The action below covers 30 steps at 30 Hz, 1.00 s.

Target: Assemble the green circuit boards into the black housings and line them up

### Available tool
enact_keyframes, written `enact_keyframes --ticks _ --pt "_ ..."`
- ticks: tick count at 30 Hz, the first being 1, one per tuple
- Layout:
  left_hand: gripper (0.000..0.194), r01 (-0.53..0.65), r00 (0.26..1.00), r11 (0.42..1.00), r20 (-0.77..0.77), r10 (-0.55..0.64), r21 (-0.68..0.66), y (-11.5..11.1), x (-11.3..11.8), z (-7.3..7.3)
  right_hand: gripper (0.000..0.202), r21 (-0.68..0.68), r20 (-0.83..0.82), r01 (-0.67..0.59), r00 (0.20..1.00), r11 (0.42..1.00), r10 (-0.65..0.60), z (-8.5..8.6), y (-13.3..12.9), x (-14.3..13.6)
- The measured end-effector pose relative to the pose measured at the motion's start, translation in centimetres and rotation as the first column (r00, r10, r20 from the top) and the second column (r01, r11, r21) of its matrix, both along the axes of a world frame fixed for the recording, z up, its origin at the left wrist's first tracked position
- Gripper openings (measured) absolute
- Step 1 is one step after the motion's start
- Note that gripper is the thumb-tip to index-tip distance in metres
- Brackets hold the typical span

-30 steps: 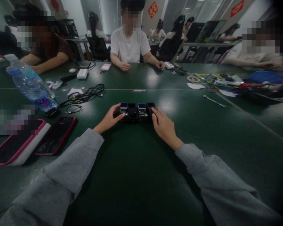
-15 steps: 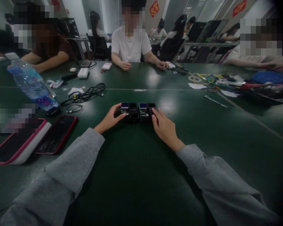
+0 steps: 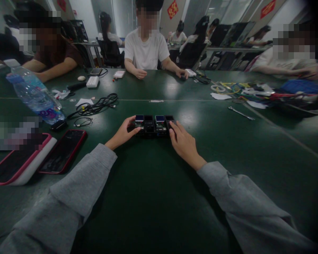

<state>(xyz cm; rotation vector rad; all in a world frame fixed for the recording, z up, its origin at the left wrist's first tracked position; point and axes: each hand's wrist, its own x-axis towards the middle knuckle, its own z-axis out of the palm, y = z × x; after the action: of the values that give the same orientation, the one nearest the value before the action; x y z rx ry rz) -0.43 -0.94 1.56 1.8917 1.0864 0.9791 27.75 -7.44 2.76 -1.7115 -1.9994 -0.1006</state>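
A row of small black electronic devices (image 3: 149, 125) with little screens and bare circuit boards lies side by side on the dark green table (image 3: 159, 190). At the row's left end, my left hand (image 3: 124, 133) is closed around the outermost device (image 3: 139, 121), thumb on the near side and fingers behind. My right hand (image 3: 184, 144) grips the right end, its fingers bent over the dark device (image 3: 169, 119) there and partly covering it. In the middle, another device with a lit-looking screen (image 3: 159, 118) shows between the hands.
To the left lie a red-edged phone (image 3: 63, 151), a pink-rimmed tablet-like device (image 3: 18, 160), plastic bottles (image 3: 37, 95) and a coiled black cable (image 3: 100, 104). On the right are a wrench (image 3: 241, 113) and tangled wires (image 3: 254, 90). A person in white (image 3: 147, 49) sits opposite.
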Motion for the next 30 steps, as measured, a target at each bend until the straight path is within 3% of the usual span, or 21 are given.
enact_keyframes --ticks 17,30 --pt "0.068 -0.063 0.998 0.998 -0.024 0.063 0.013 0.20 0.05 -0.33 0.055 0.020 0.002 -0.004 1.000 1.000 0.004 -0.34 0.21 0.06" --pt "0.071 -0.045 0.999 0.999 -0.005 0.045 -0.016 0.32 -0.13 -0.49 0.055 0.015 0.011 -0.009 1.000 1.000 0.009 -0.18 0.15 0.02"
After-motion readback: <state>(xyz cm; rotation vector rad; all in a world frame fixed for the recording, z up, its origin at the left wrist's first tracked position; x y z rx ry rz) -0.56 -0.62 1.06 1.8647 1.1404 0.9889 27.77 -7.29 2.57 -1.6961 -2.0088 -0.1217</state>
